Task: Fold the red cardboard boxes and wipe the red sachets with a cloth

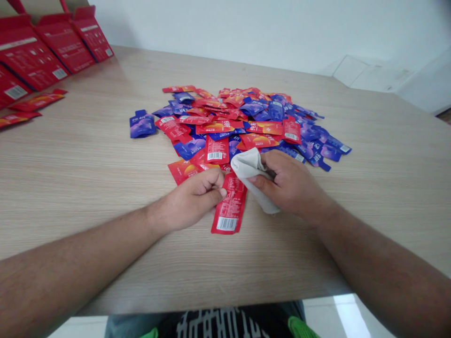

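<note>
Red cartons [66, 47], flaps raised, stand at upper left — contents hidden. Left hand [192, 198] pinches a red barcoded pouch [229, 206] by its edge, before the pouch pile [220, 126]; right hand [294, 185] — fingers closed on white cloth [246, 164] at its upper end.

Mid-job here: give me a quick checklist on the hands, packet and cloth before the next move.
1. Left hand gripping red packet: ok, pinched at its left edge.
2. Right hand gripping white cloth: ok.
3. Barcode side facing up: ok.
4. Packet's whole face visible: not ok, left thumb covers part.
5. Only one packet held: cannot tell, another red edge shows along its right side.
</note>
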